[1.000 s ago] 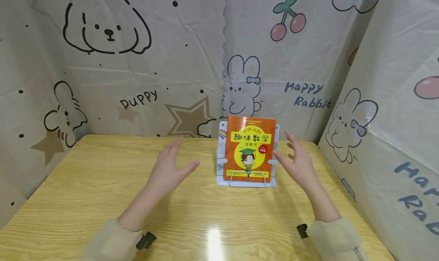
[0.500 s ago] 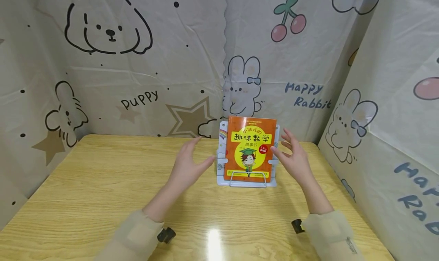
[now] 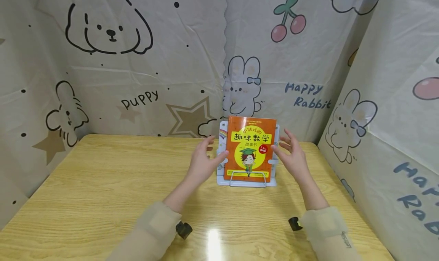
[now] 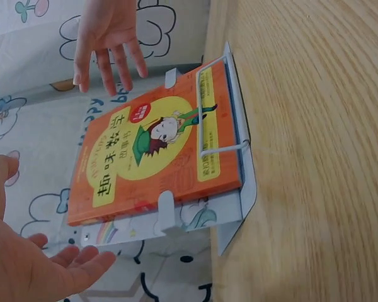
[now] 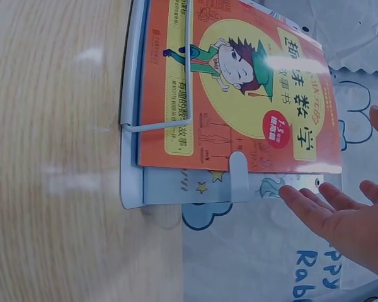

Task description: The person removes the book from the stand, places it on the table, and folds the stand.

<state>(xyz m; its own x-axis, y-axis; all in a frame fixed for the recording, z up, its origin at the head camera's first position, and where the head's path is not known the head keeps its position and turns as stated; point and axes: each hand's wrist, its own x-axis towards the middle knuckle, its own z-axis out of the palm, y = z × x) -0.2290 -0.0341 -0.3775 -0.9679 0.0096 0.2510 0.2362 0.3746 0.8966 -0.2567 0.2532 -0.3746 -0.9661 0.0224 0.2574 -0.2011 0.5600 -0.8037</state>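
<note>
An orange book (image 3: 236, 158) with a yellow circle and a cartoon child in a green cap leans upright in a pale book stand (image 3: 223, 181). A white wire bar (image 4: 201, 119) crosses the lower front of its cover, and small side clips (image 5: 239, 176) stand at its edges. My left hand (image 3: 203, 160) is at the stand's left side, thumb and fingers spread apart. On the other side is my right hand (image 3: 293, 154), fingers loosely extended near the book's right edge. Neither hand grips anything.
The stand is at the back of a wooden table (image 3: 120, 184), close to a printed cloth backdrop (image 3: 192, 63). More printed cloth hangs along the left and right sides. Each sleeve cuff has a black device (image 3: 184, 229) beside it.
My left hand has moved right and slightly forward to the stand's side, its fingers curving a little more. My right hand has shifted slightly left, toward the book. Book and stand stay put.
</note>
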